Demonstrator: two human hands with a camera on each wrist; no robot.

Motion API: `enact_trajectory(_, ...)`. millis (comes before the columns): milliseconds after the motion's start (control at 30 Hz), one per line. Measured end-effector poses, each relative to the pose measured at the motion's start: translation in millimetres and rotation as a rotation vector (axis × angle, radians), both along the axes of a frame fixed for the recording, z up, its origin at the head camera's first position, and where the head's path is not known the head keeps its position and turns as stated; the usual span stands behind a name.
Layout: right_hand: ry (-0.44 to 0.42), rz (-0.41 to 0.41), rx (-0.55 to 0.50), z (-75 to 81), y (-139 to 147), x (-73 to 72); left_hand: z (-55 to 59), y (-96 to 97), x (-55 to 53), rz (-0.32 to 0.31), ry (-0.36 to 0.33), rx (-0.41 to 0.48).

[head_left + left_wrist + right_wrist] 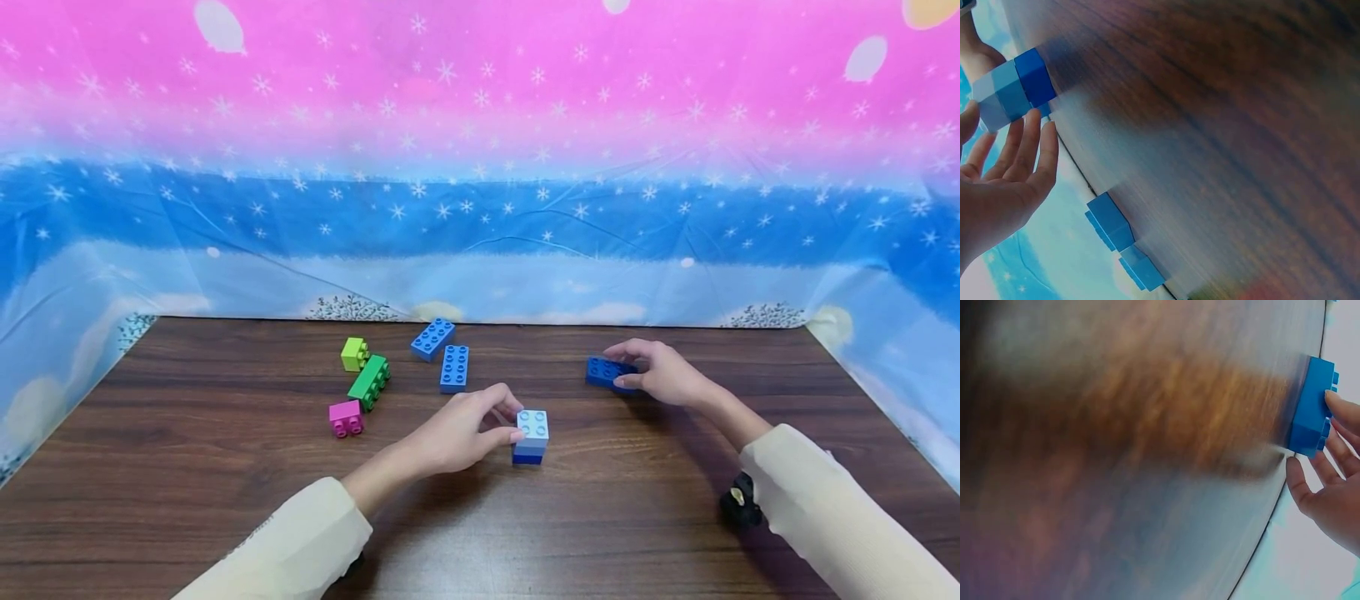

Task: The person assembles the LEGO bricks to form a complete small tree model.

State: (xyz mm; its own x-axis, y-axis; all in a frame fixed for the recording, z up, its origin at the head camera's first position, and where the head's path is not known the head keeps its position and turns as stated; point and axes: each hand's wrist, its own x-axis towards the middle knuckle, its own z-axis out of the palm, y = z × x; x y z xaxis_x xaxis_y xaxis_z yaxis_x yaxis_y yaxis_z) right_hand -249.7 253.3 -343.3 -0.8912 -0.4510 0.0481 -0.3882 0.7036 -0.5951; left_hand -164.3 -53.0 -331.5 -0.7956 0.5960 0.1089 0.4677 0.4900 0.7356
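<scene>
The left hand (467, 427), fingers loosely curved, holds the 3-brick stack (532, 435) on the table (600, 508), and the right hand (669, 375) pinches the dark blue brick (602, 372) farther right, both judged light, rigid, best gripped by opposite flat sides.

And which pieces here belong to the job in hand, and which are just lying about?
In use, it seems:
three-block stack, touched by the left hand
dark blue brick, held by the right hand

Untouched, apparently just lying about:
two lighter blue bricks
lime brick
green brick
pink brick
</scene>
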Motion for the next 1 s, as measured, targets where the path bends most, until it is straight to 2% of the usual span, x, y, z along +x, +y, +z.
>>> enact_trajectory(300, -0.010, 0.034, 0.031, -1.4, -2.1, -0.8, 0.8, -0.1, -0.4, 0.001, -0.003, -0.001)
enact_trajectory(533, 0.004, 0.018, 0.063, -2.9, -2.6, -0.9, 1.6, 0.6, 0.1, 0.004, -0.008, -0.009)
enact_trajectory(1000, -0.007, 0.081, 0.012, -2.0, -2.7, 7.0, 1.4, 0.2, 0.4, 0.005, -0.020, -0.004)
